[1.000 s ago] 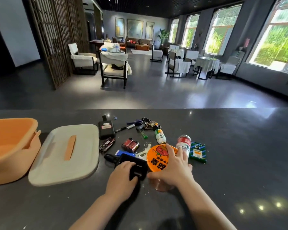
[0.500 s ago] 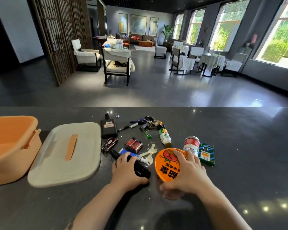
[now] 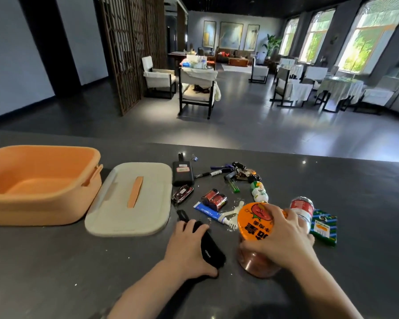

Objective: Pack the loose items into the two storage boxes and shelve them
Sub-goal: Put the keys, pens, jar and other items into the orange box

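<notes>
An open orange storage box [image 3: 39, 187] stands at the left of the dark counter, its pale lid [image 3: 129, 201] lying flat beside it. My left hand [image 3: 187, 247] grips a black pouch [image 3: 211, 247] near the front edge. My right hand [image 3: 283, 240] holds a cup with an orange lid [image 3: 256, 222] from above. Loose items lie behind: a black power bank [image 3: 182, 172], a car key [image 3: 182, 193], red batteries [image 3: 214, 199], a blue tube [image 3: 207, 211], a marker [image 3: 209, 174], keys [image 3: 240, 172], a green lighter [image 3: 234, 187], a small bottle [image 3: 259, 191], a water bottle [image 3: 302, 207] and a green packet [image 3: 324, 226].
A binder clip [image 3: 195, 157] lies near the counter's far edge. Beyond the counter is a room with chairs [image 3: 197, 93], clothed tables [image 3: 339, 88] and a wooden lattice screen [image 3: 129, 49].
My left hand has closed round the black pouch and turned it lengthwise toward me. My right hand has settled lower over the orange-lidded cup. My view has shifted right and closer.
</notes>
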A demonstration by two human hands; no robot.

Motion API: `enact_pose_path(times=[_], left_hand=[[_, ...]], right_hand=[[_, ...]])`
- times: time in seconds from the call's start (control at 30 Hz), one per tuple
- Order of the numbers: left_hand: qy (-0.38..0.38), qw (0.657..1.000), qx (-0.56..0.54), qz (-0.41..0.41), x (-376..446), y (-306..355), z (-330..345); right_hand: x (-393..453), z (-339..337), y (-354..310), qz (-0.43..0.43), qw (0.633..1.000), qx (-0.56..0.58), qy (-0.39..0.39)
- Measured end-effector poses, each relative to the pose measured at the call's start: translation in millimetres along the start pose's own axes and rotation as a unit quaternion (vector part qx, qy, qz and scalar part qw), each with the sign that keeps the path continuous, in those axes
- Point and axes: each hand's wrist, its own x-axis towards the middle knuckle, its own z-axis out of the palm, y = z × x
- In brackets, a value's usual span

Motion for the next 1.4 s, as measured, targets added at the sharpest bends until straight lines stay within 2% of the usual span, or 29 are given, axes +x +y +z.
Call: enact_pose_path(times=[0.17, 0.4, 0.6, 0.77, 0.97, 1.1, 1.17, 1.3, 1.4], left_hand=[[0.022, 0.997, -0.060, -0.045, -24.9, -9.9, 2.7], [0.066, 0.993, -0.026, -0.093, -78.4, -40.9, 7.4], [0.073, 0.984, -0.117, -0.115, -107.0, -85.0, -1.2], [0.133, 0.972, -0.133, -0.144, -131.6, -114.5, -20.7], [0.236, 0.941, -0.148, -0.194, -155.5, -171.8, -107.3], [0.352, 0.907, -0.142, -0.185, -159.9, -215.3, -177.7], [0.387, 0.895, -0.134, -0.178, -156.3, -241.1, -209.3], [0.412, 0.888, -0.110, -0.174, -137.6, -295.8, -256.8], [0.392, 0.895, -0.108, -0.181, -121.5, -333.4, -270.8]], right_hand=[[-1.4, -4.8, -20.8, -0.048, 0.999, 0.017, 0.002], [-8.8, 21.8, -63.0, -0.097, 0.995, 0.018, -0.022], [-22.4, 39.5, -113.1, -0.143, 0.988, 0.035, -0.045], [-30.2, 41.4, -153.7, -0.177, 0.982, 0.039, -0.051], [-25.2, 38.5, -220.0, -0.224, 0.972, 0.048, -0.053], [-18.9, 27.9, -284.5, -0.269, 0.958, 0.090, -0.029], [-11.1, 22.6, -320.5, -0.297, 0.948, 0.113, -0.005], [13.5, 29.0, -403.4, -0.330, 0.929, 0.162, 0.036], [30.9, 58.2, -460.3, -0.332, 0.929, 0.160, 0.007]])
